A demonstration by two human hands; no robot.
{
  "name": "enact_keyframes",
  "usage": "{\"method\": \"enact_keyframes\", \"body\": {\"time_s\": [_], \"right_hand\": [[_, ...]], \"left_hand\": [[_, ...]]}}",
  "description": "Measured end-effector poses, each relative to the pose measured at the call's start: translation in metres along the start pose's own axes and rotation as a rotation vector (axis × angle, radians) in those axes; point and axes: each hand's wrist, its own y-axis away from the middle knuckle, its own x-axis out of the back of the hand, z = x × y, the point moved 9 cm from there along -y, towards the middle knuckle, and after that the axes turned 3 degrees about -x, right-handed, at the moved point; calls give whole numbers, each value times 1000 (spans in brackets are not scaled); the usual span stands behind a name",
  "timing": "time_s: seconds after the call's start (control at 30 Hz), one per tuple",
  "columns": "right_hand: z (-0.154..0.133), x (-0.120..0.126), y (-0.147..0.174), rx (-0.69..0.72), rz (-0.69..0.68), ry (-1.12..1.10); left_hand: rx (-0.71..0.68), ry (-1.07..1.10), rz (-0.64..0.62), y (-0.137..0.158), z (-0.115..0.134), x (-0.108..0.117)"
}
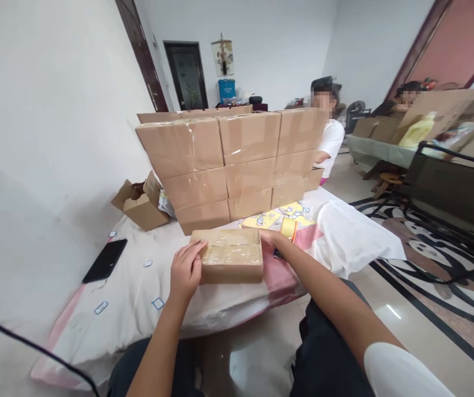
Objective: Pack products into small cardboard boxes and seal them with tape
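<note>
A small taped cardboard box (232, 270) lies on the cloth-covered table in front of me, clear tape running along its top. My left hand (186, 267) grips its left end, with fingers over the top edge and the thumb against the near side. At the far right corner, my right hand (267, 237) holds the same box; its fingers are partly hidden behind it. Just right of that hand, a yellow tape roll (289, 227) with an orange part stands on the cloth. A dark object (278, 253) shows partly under my right forearm.
Stacked taped cartons (245, 160) form a wall behind the box. An open carton (146, 204) and a black phone or tablet (105, 260) lie to the left. A person (331, 140) is behind the stack; another sits farther right, beyond a dark chair (456, 198).
</note>
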Motion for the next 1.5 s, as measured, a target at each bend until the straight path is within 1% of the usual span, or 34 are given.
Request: {"method": "enact_keyframes", "body": {"time_s": [0.07, 0.1, 0.13, 0.2, 0.27, 0.3, 0.37, 0.47, 0.53, 0.6, 0.67, 0.8, 0.83, 0.9, 0.97, 1.03, 1.1, 1.13, 1.17, 1.23, 1.27, 1.33, 1.37, 1.43, 1.5], "right_hand": [[3, -4, 14, -5, -3, -26], [3, -6, 22, 26, -5, -41], [0, -8, 31, 96, -3, -47], [-10, -12, 57, 325, 4, 3], [-16, -20, 89, 564, -3, 158], [-15, -25, 105, 638, 2, 267], [-6, -31, 131, 709, 53, 484], [12, -38, 155, 739, 143, 768], [26, -41, 159, 716, 167, 866], [39, -41, 154, 680, 210, 865], [48, -41, 147, 679, 265, 825], [51, -46, 136, 729, 360, 764], [50, -46, 136, 734, 364, 747], [42, -45, 139, 741, 344, 709], [24, -39, 153, 762, 345, 664], [-5, -23, 180, 828, 409, 613], [-41, 2, 221, 960, 538, 567], [-59, 19, 245, 1034, 649, 559], [-74, 40, 269, 1084, 809, 572], [-96, 84, 313, 1117, 1155, 640], [-102, 107, 329, 1110, 1291, 669], [-103, 159, 342, 1035, 1463, 668], [-99, 186, 340, 983, 1507, 674], [-85, 233, 328, 888, 1596, 719], [-65, 276, 304, 774, 1625, 730]], "left_hand": [[-16, 10, 6, 2, 1, 2], [-25, 18, 5, 3, 2, 2], [-31, 27, 5, 4, 2, 3], [-30, 42, 10, 7, 2, 6], [-38, 30, 25, 9, 3, 10], [-59, 0, 32, 10, 5, 12], [-166, -103, 38, 11, 18, 14], [-436, -225, -15, 16, 54, 4], [-559, -234, -76, 22, 74, -9], [-589, -227, -98, 23, 85, -19], [-592, -219, -71, 22, 90, -23], [-651, -229, 2, 24, 93, -21], [-670, -251, 30, 26, 93, -19], [-690, -325, 130, 33, 94, -11], [-670, -400, 261, 42, 92, 0], [-635, -423, 361, 49, 88, 7], [-589, -410, 379, 50, 84, 7], [-573, -404, 371, 48, 82, 4], [-562, -399, 347, 46, 81, 0], [-556, -363, 279, 42, 80, -11], [-558, -329, 234, 41, 80, -17], [-550, -255, 143, 41, 77, -26], [-538, -230, 103, 43, 75, -30], [-513, -204, 50, 48, 68, -34], [-479, -195, 5, 54, 58, -36]]}}
